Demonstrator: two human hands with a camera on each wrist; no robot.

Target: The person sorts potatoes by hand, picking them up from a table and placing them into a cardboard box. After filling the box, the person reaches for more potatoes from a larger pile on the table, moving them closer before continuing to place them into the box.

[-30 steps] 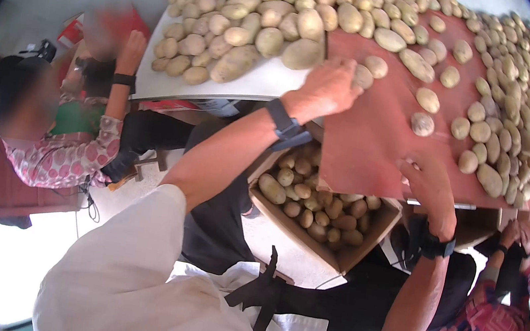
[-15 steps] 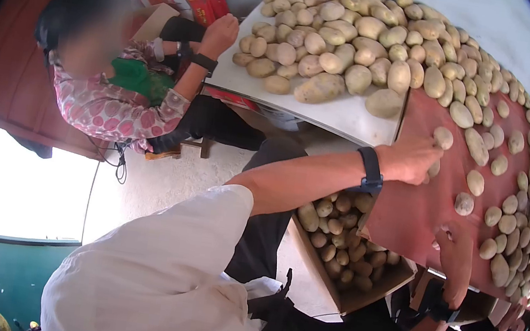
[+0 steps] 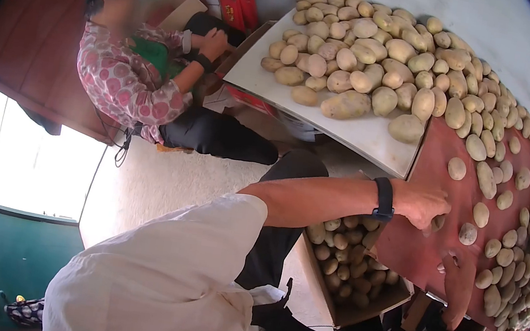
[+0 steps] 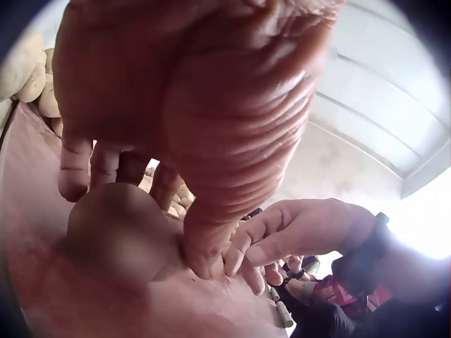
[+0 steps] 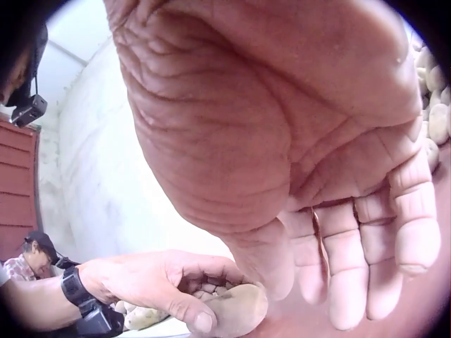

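Observation:
In the head view my left hand is low over the red tabletop, holding a potato. The right wrist view shows that potato between its thumb and fingers, a pale oval with a brownish patch. In the left wrist view the potato is a blurred round shape under the fingers. My right hand is just nearer the table's front edge, its palm bare and its fingers loosely bent, with nothing in them. One loose potato lies on the red surface between the hands and the right-hand pile.
A large potato heap covers the white tabletop and the back. Smaller potatoes spread along the right. Below the front edge stands a cardboard box holding potatoes. Another person sits at the left.
The head view has swung left. My left hand has drawn a potato back from beside another one, which stays on the table, and is now closer to my right hand. The right hand stays near the edge.

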